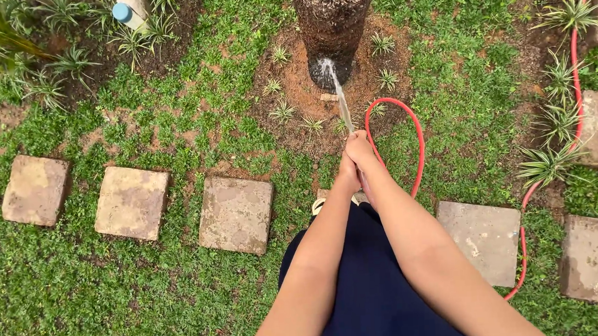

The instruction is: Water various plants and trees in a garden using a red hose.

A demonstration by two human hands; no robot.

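Right now both hands are meeting out in front of the person, over the grass. The left hand (347,174) and the right hand (360,149) are pressing together, fingers clenched around the end of a red garden hose (416,137), whose nozzle end is hidden inside the grip. A thin jet of water (340,99) is shooting from between the hands and splashing against the base of a rough, dark palm trunk (331,22), leaving a white spray where it is hitting.

From the hands the hose is looping away in an arc over the bare soil patch (295,87) around the trunk, then curving back toward the person's legs. A further stretch of it is running along the right side, past a row of spiky striped plants (555,160), and bending round near a square stepping stone (485,237).

More stepping stones are lying in a line across the lawn (82,292) to the left, well apart from the hands. Small spiky seedlings are dotting the soil near the trunk. A dark blue garment (372,292) is covering the person's lap, and a pale shoe tip (319,205) is showing just below the left wrist. A white pipe with a blue cap (126,11) is standing at the top left.
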